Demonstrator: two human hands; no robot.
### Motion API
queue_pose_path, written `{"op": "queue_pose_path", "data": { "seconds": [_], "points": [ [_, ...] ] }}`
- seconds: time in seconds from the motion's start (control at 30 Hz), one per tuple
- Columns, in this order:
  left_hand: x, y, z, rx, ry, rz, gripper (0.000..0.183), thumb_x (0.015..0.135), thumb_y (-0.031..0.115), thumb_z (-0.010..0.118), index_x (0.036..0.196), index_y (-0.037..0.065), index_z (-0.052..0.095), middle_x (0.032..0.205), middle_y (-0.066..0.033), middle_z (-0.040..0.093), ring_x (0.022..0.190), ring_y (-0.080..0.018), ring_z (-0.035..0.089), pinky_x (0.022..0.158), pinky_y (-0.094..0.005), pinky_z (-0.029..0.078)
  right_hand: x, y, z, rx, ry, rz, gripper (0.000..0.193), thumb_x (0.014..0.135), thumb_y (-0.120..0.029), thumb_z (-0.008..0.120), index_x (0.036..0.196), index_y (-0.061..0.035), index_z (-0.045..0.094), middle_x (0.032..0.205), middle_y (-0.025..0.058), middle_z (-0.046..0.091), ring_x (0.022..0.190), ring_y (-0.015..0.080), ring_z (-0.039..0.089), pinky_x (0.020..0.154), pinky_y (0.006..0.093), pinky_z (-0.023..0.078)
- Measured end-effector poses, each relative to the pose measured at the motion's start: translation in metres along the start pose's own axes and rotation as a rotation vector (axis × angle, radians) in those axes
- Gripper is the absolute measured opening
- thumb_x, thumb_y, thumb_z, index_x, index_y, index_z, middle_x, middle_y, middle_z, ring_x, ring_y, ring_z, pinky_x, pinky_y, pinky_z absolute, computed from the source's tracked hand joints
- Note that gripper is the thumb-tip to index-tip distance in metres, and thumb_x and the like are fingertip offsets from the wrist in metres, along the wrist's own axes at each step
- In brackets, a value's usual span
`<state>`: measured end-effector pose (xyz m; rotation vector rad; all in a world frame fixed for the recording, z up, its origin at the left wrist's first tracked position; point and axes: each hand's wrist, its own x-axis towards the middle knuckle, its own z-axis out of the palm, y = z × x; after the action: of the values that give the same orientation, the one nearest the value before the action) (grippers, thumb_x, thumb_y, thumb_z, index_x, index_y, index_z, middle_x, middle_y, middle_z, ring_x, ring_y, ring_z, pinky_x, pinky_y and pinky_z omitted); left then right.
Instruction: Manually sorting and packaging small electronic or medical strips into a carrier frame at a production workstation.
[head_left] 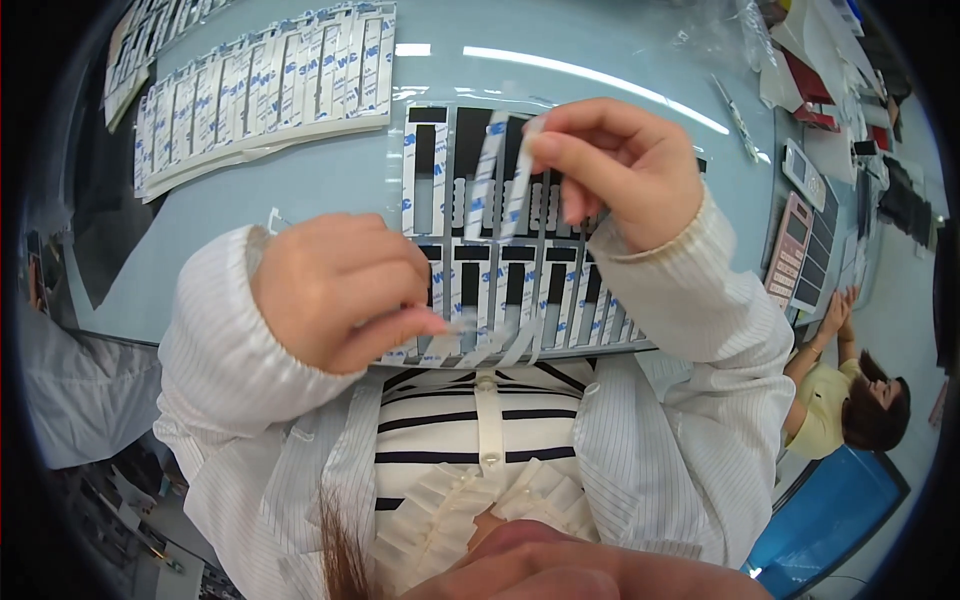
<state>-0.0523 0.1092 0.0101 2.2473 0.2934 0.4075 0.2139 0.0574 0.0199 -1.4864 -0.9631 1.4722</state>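
Note:
My right hand [625, 170] is closed in a pinch on the upper end of a white adhesive tape strip [518, 190] with blue print. A second tape strip [484, 180] of the same kind stands beside it, over the black panels. My left hand [340, 290] is closed, thumb and finger pressed together at the near side of the panels. A blurred translucent film piece [462, 326] shows at those fingertips. Beneath both hands lie rows of black rectangular panels [482, 130], several edged with blue-printed tape. Clear strips [520, 345] stick out along the near edge.
A stack of tape-strip sheets [265, 90] lies at the far left. To the right are a pink calculator [789, 245], a white handheld device [803, 170] and a slim pen-like tool [737, 118]. Plastic wrapping [740, 35] sits at the far right. Another person [835, 380] is off to the right.

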Motion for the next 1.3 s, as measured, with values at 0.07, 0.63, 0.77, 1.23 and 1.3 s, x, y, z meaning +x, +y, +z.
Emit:
{"op": "queue_pose_path", "data": {
  "seconds": [0.07, 0.63, 0.77, 1.23, 1.3],
  "points": [
    [0.001, 0.000, 0.004, 0.047, 0.025, 0.058, 0.025, 0.072, 0.017, 0.084, 0.077, 0.006, 0.062, 0.093, -0.0093, 0.071, 0.069, -0.0246, 0.059, 0.058, -0.0346, 0.046, 0.005, 0.003, 0.007, -0.015, -0.029, 0.032, 0.017, 0.093, -0.005, 0.069, 0.107, 0.0039, 0.070, 0.089, 0.0108, 0.073, 0.055, 0.0084, 0.061, 0.050, 0.0194, 0.046],
    [0.000, -0.002, 0.009, 0.378, 0.035, 0.099, 0.035, 0.073, 0.030, 0.077, 0.068, 0.006, 0.052, 0.108, -0.0117, 0.074, 0.074, -0.0241, 0.057, 0.062, -0.0345, 0.039, 0.013, 0.013, 0.013, -0.091, -0.015, -0.016, 0.016, 0.093, 0.002, 0.068, 0.108, 0.0067, 0.067, 0.094, 0.0134, 0.073, 0.056, 0.0056, 0.059, 0.048, 0.0167, 0.045],
    [-0.001, 0.000, 0.012, 0.381, 0.039, 0.091, 0.034, 0.073, 0.030, 0.077, 0.068, 0.006, 0.053, 0.106, -0.0116, 0.075, 0.073, -0.0234, 0.056, 0.061, -0.0343, 0.038, 0.010, 0.015, 0.012, -0.122, -0.024, -0.034, 0.016, 0.093, 0.002, 0.068, 0.108, 0.0068, 0.067, 0.093, 0.0130, 0.073, 0.055, 0.0052, 0.058, 0.048, 0.0163, 0.045],
    [0.000, 0.005, 0.010, 0.408, 0.030, 0.059, 0.036, 0.075, 0.032, 0.076, 0.068, 0.007, 0.051, 0.105, -0.0105, 0.076, 0.073, -0.0223, 0.054, 0.062, -0.0335, 0.036, 0.010, 0.015, 0.016, -0.107, 0.009, -0.052, 0.015, 0.092, 0.004, 0.068, 0.107, 0.0070, 0.068, 0.090, 0.0114, 0.073, 0.054, 0.0038, 0.056, 0.048, 0.0161, 0.043],
    [0.001, 0.004, 0.010, 0.410, 0.025, 0.066, 0.037, 0.076, 0.032, 0.076, 0.068, 0.007, 0.051, 0.105, -0.0106, 0.076, 0.073, -0.0223, 0.054, 0.062, -0.0335, 0.036, 0.011, 0.015, 0.015, -0.113, 0.009, -0.056, 0.015, 0.092, 0.004, 0.068, 0.107, 0.0071, 0.068, 0.090, 0.0115, 0.073, 0.054, 0.0038, 0.056, 0.048, 0.0160, 0.042]
  ]
}}
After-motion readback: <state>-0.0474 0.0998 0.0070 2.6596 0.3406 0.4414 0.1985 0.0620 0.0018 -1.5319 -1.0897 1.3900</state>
